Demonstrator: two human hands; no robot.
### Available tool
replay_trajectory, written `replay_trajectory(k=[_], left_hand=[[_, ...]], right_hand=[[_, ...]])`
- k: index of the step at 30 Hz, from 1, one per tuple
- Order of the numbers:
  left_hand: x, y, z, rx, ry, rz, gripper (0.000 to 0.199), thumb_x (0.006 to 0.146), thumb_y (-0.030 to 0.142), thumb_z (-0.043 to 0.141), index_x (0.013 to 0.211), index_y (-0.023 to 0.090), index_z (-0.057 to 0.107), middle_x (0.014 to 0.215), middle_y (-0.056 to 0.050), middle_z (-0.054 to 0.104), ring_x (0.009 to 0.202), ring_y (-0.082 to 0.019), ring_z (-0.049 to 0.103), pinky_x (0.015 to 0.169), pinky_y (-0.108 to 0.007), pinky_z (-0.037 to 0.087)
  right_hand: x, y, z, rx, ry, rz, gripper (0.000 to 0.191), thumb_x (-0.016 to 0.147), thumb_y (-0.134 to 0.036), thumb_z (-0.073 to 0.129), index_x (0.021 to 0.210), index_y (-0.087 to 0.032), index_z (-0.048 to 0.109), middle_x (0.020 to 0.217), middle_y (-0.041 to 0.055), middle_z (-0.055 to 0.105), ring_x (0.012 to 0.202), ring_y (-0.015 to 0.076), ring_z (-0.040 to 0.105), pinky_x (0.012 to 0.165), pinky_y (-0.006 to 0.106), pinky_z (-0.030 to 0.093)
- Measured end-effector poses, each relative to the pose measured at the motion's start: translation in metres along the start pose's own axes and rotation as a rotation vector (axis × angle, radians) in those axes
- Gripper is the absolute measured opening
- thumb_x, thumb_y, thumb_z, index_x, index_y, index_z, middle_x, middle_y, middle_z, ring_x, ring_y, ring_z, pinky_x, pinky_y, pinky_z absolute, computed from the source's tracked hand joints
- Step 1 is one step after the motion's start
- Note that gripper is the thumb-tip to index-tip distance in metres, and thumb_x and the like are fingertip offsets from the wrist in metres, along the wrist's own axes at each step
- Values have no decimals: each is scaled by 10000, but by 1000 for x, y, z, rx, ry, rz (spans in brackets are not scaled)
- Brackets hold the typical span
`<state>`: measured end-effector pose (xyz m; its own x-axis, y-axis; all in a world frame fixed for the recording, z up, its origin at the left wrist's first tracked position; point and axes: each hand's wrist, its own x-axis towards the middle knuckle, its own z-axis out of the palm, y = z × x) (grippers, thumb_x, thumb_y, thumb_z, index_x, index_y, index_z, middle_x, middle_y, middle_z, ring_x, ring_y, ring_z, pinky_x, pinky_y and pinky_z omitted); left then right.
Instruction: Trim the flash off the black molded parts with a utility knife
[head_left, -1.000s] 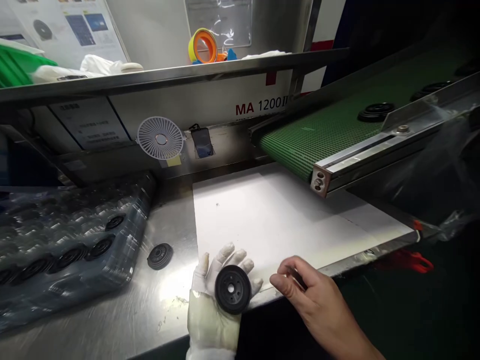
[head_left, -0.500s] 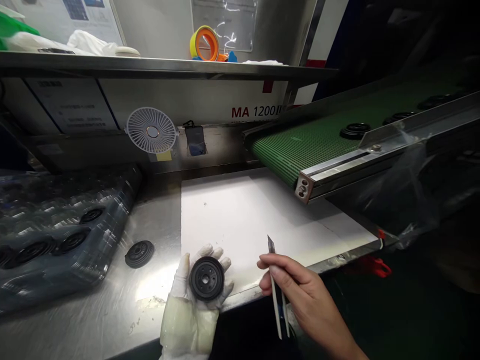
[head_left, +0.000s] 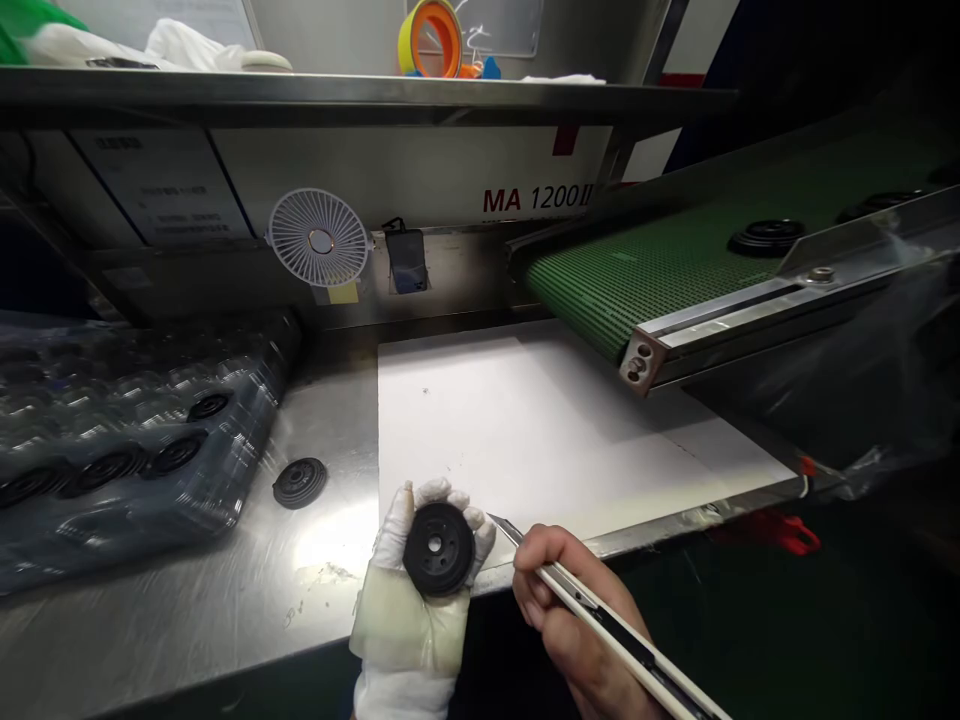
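A white glove with a pale wrapping covers my left hand (head_left: 420,610), which is palm up with its fingers curled around a round black part (head_left: 439,549). Bare, my right hand (head_left: 577,610) is closed on a slim white craft knife (head_left: 600,620); the blade points up and left, close to the gloved fingertips. Whether the blade touches anything cannot be made out. On the metal table, left of the white sheet (head_left: 480,420), lies another black disc (head_left: 300,483).
At the left, a clear plastic tray (head_left: 217,480) holds several black discs. A green conveyor (head_left: 600,280) carrying black parts juts over the sheet from the right. A white fan (head_left: 320,238) and a shelf (head_left: 337,90) are at the back.
The knife has swung from near upright to a slant, its tip now close to my left hand. My right hand has turned over it. The whole view has shifted slightly.
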<state>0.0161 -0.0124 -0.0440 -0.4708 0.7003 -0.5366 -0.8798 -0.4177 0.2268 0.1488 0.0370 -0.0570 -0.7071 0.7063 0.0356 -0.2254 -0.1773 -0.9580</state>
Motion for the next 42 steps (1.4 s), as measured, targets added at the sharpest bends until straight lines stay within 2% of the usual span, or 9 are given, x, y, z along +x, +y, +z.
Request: replay_trajectory(k=[3,6,7,11,15,22,31,39,42], left_hand=[[1,0,-1,-8,15,40,128,815,217,594,855,146,693,826,-92,683,789,-223,660,752,-409,559],[1,-1,-1,-34,31,26,124,791,150,586,839,143,700,826,-98,688,779,-212,665,752,-376,562],[0,-1,-1,-38,29,19,131,782,139,582,837,141,701,824,-98,688,778,-209,666,750,-361,563],[-3,-2,-2,-30,23,39,139,771,134,566,809,143,699,789,-90,684,771,-207,669,759,-349,562],[-4,-4,-5,-14,35,97,154,790,134,546,797,158,698,785,-79,687,742,-196,671,724,-348,573],[-4,-10,-14,134,-15,249,138,804,193,573,878,147,680,842,-80,678,794,-206,663,747,-336,562],[-8,-16,-20,313,-55,383,166,828,284,562,913,169,647,864,-79,658,798,-215,652,725,-327,552],[-7,-16,-21,352,-95,370,160,813,278,569,901,172,651,849,-69,651,797,-209,642,738,-337,544],[-8,-18,-26,511,-137,470,139,799,207,589,930,184,630,894,-59,644,837,-217,642,790,-363,537]], right_hand=[[1,2,10,-6,92,71,274,843,-463,638,807,-202,560,623,-41,343,571,105,298,539,230,293],[6,6,14,54,21,101,265,877,-435,611,1049,-247,536,617,-63,339,548,99,274,514,219,249],[8,8,14,63,-12,107,255,881,-417,612,1057,-255,525,622,-66,351,548,97,278,514,215,249],[13,16,9,-33,-23,103,169,862,-356,655,859,-206,577,784,-17,524,704,123,430,638,230,354],[12,19,9,-10,27,135,181,868,-345,653,968,-202,606,831,32,636,779,174,555,736,293,433],[10,19,15,27,117,158,232,815,-363,716,876,-161,617,730,42,653,683,170,601,634,268,489],[8,22,13,-37,141,152,252,817,-392,709,877,-158,635,718,52,672,671,176,616,631,273,510],[10,24,15,-30,176,157,263,803,-397,721,859,-153,638,715,53,673,665,174,614,635,270,505],[11,24,16,-27,180,157,273,797,-403,723,850,-148,640,705,59,671,655,176,613,623,267,501]])
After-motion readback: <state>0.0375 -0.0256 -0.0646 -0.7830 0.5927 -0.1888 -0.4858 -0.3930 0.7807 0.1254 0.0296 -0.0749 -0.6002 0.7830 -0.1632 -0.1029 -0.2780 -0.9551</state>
